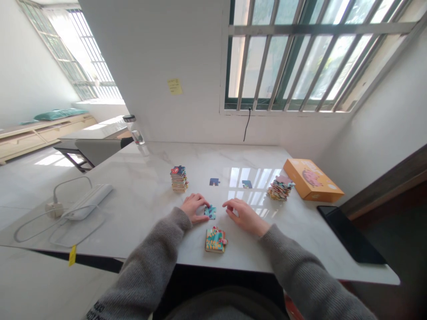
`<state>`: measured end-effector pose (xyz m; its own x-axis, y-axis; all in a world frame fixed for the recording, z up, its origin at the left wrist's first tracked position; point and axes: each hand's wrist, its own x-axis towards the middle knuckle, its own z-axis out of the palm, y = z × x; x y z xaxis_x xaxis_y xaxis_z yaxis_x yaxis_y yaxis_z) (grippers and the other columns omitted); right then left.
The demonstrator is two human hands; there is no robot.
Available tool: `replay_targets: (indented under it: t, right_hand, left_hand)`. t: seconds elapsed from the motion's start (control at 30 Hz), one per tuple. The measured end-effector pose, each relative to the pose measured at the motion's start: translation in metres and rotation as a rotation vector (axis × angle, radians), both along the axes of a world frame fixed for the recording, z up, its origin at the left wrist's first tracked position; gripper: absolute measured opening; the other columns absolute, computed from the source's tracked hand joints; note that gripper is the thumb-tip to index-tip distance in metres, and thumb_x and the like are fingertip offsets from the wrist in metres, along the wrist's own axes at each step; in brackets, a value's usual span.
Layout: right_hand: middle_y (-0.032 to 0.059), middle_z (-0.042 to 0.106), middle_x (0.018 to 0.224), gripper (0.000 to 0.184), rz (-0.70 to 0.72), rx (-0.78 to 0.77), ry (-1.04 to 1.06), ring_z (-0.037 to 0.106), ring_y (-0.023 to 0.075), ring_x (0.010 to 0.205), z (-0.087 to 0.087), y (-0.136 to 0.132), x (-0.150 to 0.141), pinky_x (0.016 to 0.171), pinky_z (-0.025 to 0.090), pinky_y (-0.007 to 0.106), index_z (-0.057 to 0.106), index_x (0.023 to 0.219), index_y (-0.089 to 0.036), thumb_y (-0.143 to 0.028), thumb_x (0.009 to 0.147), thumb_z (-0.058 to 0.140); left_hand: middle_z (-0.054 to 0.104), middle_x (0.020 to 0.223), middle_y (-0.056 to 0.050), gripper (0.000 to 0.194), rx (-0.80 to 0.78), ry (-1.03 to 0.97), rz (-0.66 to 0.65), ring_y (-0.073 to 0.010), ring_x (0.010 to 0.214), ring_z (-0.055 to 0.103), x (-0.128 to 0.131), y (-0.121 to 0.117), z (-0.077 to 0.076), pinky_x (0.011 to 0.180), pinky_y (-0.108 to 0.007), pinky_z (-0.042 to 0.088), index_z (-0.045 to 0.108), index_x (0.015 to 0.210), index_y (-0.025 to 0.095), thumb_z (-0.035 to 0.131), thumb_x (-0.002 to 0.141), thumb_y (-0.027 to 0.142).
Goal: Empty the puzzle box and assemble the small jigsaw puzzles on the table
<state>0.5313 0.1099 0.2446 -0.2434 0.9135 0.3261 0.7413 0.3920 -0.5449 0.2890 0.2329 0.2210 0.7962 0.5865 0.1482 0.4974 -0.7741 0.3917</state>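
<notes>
Jigsaw piece (210, 212), teal with a patterned face, lies flat on the white marble tabletop (200, 155), between the two hands and closer to the left. The left hand (192, 208) sits low at the piece's left side, fingers curled and thumb reaching toward its lower edge. From this overhead angle, it seems to be touching the piece, but whether it has a grip is hard to tell. The right hand (245, 216) rests just beside the piece on its right, fingers loosely curved and pointing toward it, holding nothing.

Nearer the person, just below the gap between the hands, sits a small colourful block of joined puzzle pieces (215, 240). Beyond the hands, a tall stack of puzzle pieces (179, 179) stands ahead of the left hand, and a looser pile of puzzle pieces (280, 188) lies to the right. Two single dark blue pieces (214, 181) (247, 184) lie flat between them. An orange cardboard box (312, 180) sits past the pile, and a black tablet (350, 234) lies near the table's right edge. To the left are a white power strip (90, 201) with its cable and a glass bottle (135, 131) at the far corner.
</notes>
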Motion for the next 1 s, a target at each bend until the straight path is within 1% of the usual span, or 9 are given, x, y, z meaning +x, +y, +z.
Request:
replay_targets:
  t: [0.1, 0.2, 0.33, 0.43, 0.5, 0.6, 0.73, 0.9, 1.0]
  right_hand:
    - [0.0039, 0.062, 0.089, 0.015, 0.047, 0.002, 0.025, 0.058, 0.0185, 0.086, 0.008, -0.021, -0.01, 0.083, 0.049, 0.034, 0.062, 0.104, -0.021, -0.017, 0.096, 0.049]
    - [0.0066, 0.062, 0.101, 0.012, 0.132, 0.022, 0.003, 0.057, 0.0209, 0.097, 0.012, -0.045, -0.025, 0.088, 0.049, 0.036, 0.061, 0.104, -0.023, -0.02, 0.094, 0.055]
    - [0.0089, 0.06, 0.107, 0.021, 0.186, 0.034, -0.08, 0.054, 0.024, 0.099, 0.013, -0.062, -0.041, 0.089, 0.049, 0.04, 0.059, 0.106, -0.023, -0.028, 0.088, 0.066]
    - [0.0087, 0.059, 0.105, 0.022, 0.182, 0.033, -0.143, 0.053, 0.0241, 0.096, 0.012, -0.062, -0.044, 0.087, 0.049, 0.041, 0.058, 0.102, -0.023, -0.03, 0.086, 0.07]
    - [0.0082, 0.059, 0.104, 0.02, 0.183, 0.028, -0.144, 0.052, 0.0236, 0.095, 0.011, -0.061, -0.044, 0.086, 0.049, 0.04, 0.057, 0.101, -0.023, -0.029, 0.086, 0.07]
    - [0.0084, 0.058, 0.107, 0.024, 0.184, 0.009, -0.107, 0.053, 0.0235, 0.098, 0.009, -0.059, -0.043, 0.086, 0.049, 0.039, 0.056, 0.103, -0.023, -0.028, 0.086, 0.071]
    - [0.0077, 0.058, 0.106, 0.032, 0.161, -0.02, -0.026, 0.054, 0.0235, 0.099, 0.01, -0.061, -0.045, 0.088, 0.05, 0.038, 0.054, 0.105, -0.022, -0.026, 0.081, 0.075]
    - [0.0063, 0.058, 0.105, 0.031, 0.11, 0.014, 0.082, 0.056, 0.0229, 0.099, 0.015, -0.055, -0.033, 0.089, 0.05, 0.038, 0.053, 0.105, -0.024, -0.024, 0.082, 0.074]
    - [0.0066, 0.058, 0.104, 0.03, 0.08, 0.064, 0.074, 0.056, 0.023, 0.099, 0.018, -0.043, -0.017, 0.087, 0.05, 0.038, 0.053, 0.106, -0.024, -0.023, 0.083, 0.073]
  left_hand:
    - [0.059, 0.111, -0.006, 0.042, 0.01, 0.003, 0.007, -0.0287, 0.107, 0.051, 0.002, -0.001, 0.001, 0.095, -0.044, 0.039, 0.067, 0.109, 0.025, 0.078, 0.073, 0.044]
    - [0.059, 0.11, -0.006, 0.041, 0.031, -0.005, 0.003, -0.0285, 0.106, 0.051, 0.002, -0.003, 0.002, 0.094, -0.044, 0.039, 0.067, 0.108, 0.025, 0.077, 0.074, 0.045]
    - [0.061, 0.105, -0.006, 0.041, 0.039, -0.03, -0.005, -0.0267, 0.102, 0.052, 0.001, -0.003, 0.003, 0.093, -0.042, 0.04, 0.064, 0.112, 0.024, 0.071, 0.079, 0.047]
    - [0.061, 0.103, -0.006, 0.039, 0.037, -0.047, -0.006, -0.0263, 0.101, 0.052, 0.001, -0.003, 0.003, 0.093, -0.042, 0.04, 0.063, 0.114, 0.023, 0.068, 0.082, 0.046]
    - [0.061, 0.103, -0.006, 0.037, 0.037, -0.055, -0.008, -0.0261, 0.101, 0.052, 0.001, -0.003, 0.003, 0.093, -0.042, 0.041, 0.064, 0.113, 0.023, 0.067, 0.083, 0.045]
    - [0.062, 0.102, -0.007, 0.035, 0.035, -0.069, -0.014, -0.0258, 0.1, 0.052, 0.0, -0.002, 0.001, 0.094, -0.041, 0.041, 0.064, 0.112, 0.023, 0.065, 0.084, 0.044]
    - [0.062, 0.103, -0.007, 0.033, 0.036, -0.096, -0.018, -0.0257, 0.1, 0.053, 0.0, -0.001, 0.002, 0.094, -0.041, 0.043, 0.065, 0.11, 0.022, 0.064, 0.084, 0.042]
    - [0.064, 0.103, -0.008, 0.022, 0.032, -0.225, -0.052, -0.0241, 0.101, 0.055, 0.003, -0.008, 0.013, 0.098, -0.042, 0.044, 0.067, 0.103, 0.021, 0.056, 0.091, 0.036]
    - [0.063, 0.101, -0.007, 0.02, -0.056, -0.337, -0.125, -0.0222, 0.098, 0.057, 0.01, -0.018, 0.02, 0.096, -0.039, 0.046, 0.067, 0.103, 0.021, 0.058, 0.089, 0.033]
